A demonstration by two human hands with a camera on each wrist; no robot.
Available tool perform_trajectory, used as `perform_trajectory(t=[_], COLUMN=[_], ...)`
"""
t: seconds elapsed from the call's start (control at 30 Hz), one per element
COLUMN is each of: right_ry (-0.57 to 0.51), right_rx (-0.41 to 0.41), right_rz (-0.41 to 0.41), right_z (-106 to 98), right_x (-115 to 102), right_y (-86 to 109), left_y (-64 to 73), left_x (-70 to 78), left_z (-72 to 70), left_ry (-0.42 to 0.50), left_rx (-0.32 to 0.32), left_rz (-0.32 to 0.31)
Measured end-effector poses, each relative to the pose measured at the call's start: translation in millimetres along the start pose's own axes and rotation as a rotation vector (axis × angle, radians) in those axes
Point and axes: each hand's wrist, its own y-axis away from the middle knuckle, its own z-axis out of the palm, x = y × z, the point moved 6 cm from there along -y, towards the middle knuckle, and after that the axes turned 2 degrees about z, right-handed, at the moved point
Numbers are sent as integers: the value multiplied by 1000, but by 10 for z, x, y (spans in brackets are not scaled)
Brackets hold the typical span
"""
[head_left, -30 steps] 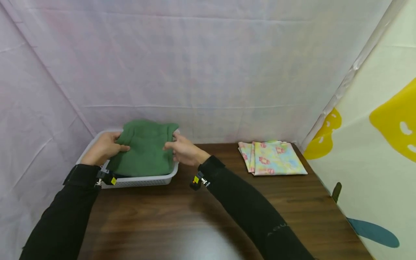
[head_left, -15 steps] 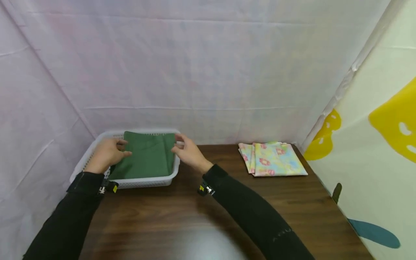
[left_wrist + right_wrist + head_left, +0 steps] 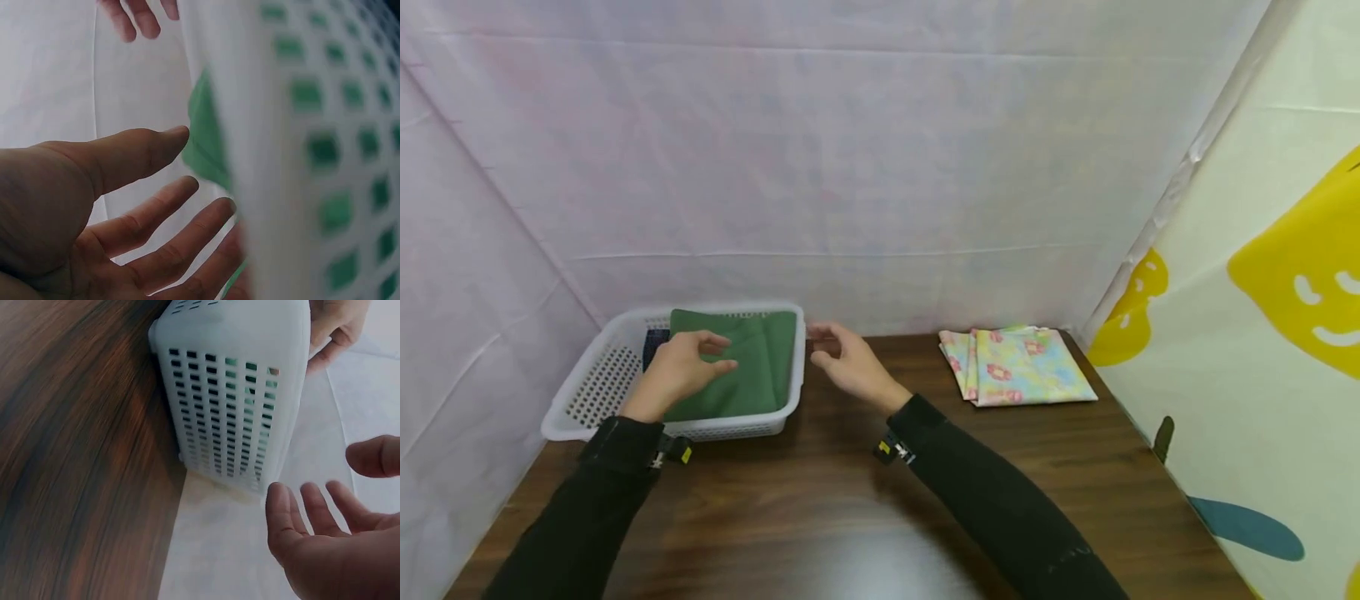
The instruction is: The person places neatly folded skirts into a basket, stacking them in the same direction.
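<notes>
1. While your left hand (image 3: pixel 681 371) hovers over the folded green cloth (image 3: pixel 756 367), its fingers are loose and parted, grasping nothing; whether a fingertip brushes the fabric, you cannot tell.
2. Your right hand (image 3: pixel 853 367) is just outside the right rim of the white perforated plastic basket (image 3: pixel 730 428), its fingers gently bent and its thumb apart from them, with nothing in their grasp.
3. The green cloth lies inside that basket, towards its right end, and some of its colour shows through the holes in your wrist views.
4. Beside its left edge you can see a bit of dark blue fabric (image 3: pixel 653 342), also in the basket.
5. The basket stands at the far left corner of the wood-grain desk (image 3: pixel 775 492), against the pale hanging sheet (image 3: pixel 850 167).
6. At the desk's far right corner you have a folded floral cloth (image 3: pixel 1030 367), pink flowers on yellow and light blue.
7. Pale marks (image 3: pixel 1070 560) on your right sleeve look like lettering, too faint to read.
8. Each dark wrist camera you wear carries a yellow label (image 3: pixel 687 454), too small to make out.
</notes>
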Motion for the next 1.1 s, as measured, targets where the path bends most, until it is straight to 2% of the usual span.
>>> perform_trajectory(t=[0.27,0.47,0.63,0.73,1.1], right_ry=[127,276,418,464,553], right_rx=[-26,-11,33,55,168], right_rz=[-10,-4,-3,31,190], right_z=[-205,-433,-646,-792,-1425], right_x=[169,274,388,475,841], right_y=[226,442,563,650,1114], left_y=[67,160,240,274,330], left_x=[207,457,655,744,1098], left_z=[211,353,492,572,895], left_ry=[40,44,-11,-41,-96], left_rx=[31,87,150,175,183], left_rz=[46,135,209,226,282])
